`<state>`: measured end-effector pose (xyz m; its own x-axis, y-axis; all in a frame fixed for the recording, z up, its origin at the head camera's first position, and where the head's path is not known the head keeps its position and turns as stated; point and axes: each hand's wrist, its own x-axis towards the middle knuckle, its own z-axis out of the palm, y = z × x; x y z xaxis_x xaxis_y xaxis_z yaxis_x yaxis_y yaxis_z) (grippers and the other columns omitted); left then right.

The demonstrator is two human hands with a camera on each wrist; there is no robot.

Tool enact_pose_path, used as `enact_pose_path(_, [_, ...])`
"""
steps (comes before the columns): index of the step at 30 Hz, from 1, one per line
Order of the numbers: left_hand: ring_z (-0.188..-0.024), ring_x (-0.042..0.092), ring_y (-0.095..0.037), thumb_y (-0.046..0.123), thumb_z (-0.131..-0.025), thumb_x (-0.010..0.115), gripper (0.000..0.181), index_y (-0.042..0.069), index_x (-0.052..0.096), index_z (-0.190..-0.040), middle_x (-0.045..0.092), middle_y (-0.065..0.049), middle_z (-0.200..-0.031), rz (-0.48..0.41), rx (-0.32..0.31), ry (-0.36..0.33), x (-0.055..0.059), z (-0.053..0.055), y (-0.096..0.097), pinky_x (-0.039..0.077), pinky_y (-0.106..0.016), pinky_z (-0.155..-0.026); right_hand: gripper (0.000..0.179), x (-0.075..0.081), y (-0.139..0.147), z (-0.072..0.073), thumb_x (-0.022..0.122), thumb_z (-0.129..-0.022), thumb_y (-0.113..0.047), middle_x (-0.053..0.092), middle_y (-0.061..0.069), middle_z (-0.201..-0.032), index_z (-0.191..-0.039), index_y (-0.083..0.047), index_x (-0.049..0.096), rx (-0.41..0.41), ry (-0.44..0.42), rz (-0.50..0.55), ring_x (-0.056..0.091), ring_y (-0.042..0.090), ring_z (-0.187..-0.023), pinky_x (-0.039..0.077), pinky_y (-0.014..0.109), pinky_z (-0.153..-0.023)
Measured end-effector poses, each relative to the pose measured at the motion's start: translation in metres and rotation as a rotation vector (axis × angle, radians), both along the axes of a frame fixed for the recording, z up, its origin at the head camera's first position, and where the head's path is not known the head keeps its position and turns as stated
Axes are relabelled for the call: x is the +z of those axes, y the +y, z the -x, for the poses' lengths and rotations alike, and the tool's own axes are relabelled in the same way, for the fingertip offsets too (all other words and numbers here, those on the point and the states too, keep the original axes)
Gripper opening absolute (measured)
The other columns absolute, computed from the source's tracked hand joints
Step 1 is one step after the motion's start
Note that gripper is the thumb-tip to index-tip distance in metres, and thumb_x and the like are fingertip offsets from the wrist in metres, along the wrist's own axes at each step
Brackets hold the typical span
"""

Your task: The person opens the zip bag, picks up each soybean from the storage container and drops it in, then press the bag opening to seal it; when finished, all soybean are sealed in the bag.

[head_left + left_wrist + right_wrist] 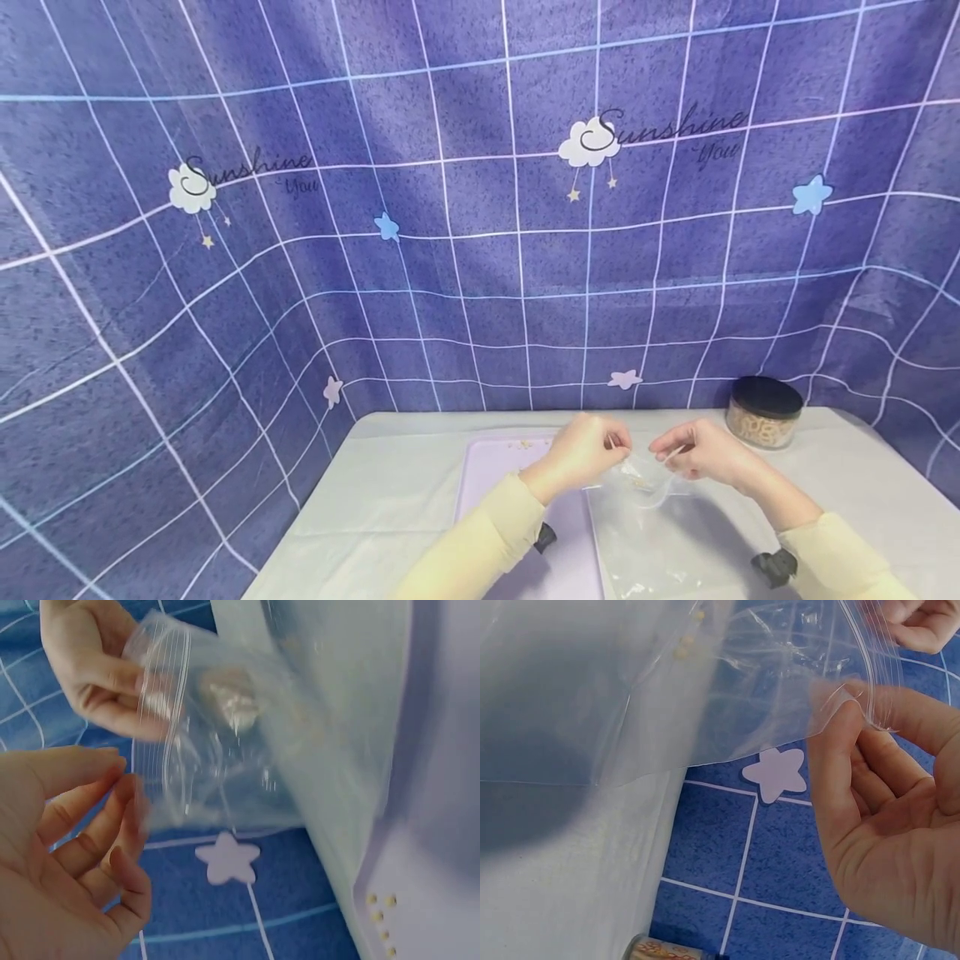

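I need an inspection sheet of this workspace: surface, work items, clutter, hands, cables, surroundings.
Surface: table under a pale cloth, with a lilac tray on it.
Work items: clear zip bag held up by its mouth, lower part on the tray; a few small pale bits inside.
Clutter: jar with a black lid at the back right, ring-shaped pieces inside; crumbs on the tray's far edge.
Hands: left hand and right hand each pinch the bag's zip edge.
Cables: nothing seen.
Surroundings: blue grid backdrop with stars and clouds.
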<state>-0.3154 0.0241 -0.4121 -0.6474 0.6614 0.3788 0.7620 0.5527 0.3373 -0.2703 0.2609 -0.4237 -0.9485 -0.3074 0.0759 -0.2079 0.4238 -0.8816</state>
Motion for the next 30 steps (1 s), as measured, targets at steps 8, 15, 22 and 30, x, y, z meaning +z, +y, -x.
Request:
enact_pose_path(8, [-0.069, 0.058, 0.003, 0.016, -0.091, 0.073, 0.004, 0.017, 0.076, -0.092, 0.072, 0.01, -0.081, -0.083, 0.107, -0.043, 0.009, 0.027, -0.033, 0.047, -0.014, -0.064, 0.032, 0.002, 0.0, 0.001, 0.068, -0.081, 0.006, 0.072, 0.014, -0.098, -0.113, 0.011, 0.069, 0.002, -0.002, -0.009, 0.064, 0.017, -0.075, 0.055, 0.027, -0.06])
enact_pose_path(15, [-0.07, 0.063, -0.005, 0.015, -0.088, 0.073, 0.005, 0.018, 0.075, -0.091, 0.072, 0.007, -0.082, -0.034, 0.274, -0.061, -0.008, 0.061, -0.072, 0.05, -0.022, -0.06, 0.032, 0.003, -0.001, 0.001, 0.068, -0.08, 0.006, 0.073, 0.012, -0.097, -0.112, 0.01, 0.07, 0.006, 0.002, -0.01, 0.064, 0.017, -0.076, 0.054, 0.027, -0.06])
enact_pose_path(22, [-0.069, 0.061, -0.009, 0.01, -0.082, 0.074, 0.01, 0.017, 0.075, -0.09, 0.068, 0.008, -0.077, 0.025, 0.408, -0.086, -0.037, 0.085, -0.102, 0.049, -0.028, -0.059, 0.032, 0.001, 0.0, 0.001, 0.069, -0.08, 0.005, 0.073, 0.012, -0.097, -0.111, 0.009, 0.071, -0.007, 0.012, -0.02, 0.064, 0.018, -0.078, 0.056, 0.029, -0.062])
enact_pose_path(30, [-0.077, 0.066, -0.017, 0.009, -0.082, 0.075, 0.009, 0.013, 0.078, -0.09, 0.072, 0.002, -0.082, 0.09, 0.462, -0.102, -0.055, 0.085, -0.119, 0.054, -0.033, -0.067, 0.032, -0.001, -0.002, 0.001, 0.068, -0.081, 0.006, 0.072, 0.015, -0.099, -0.113, 0.011, 0.07, 0.007, 0.002, -0.015, 0.065, 0.019, -0.08, 0.056, 0.03, -0.063])
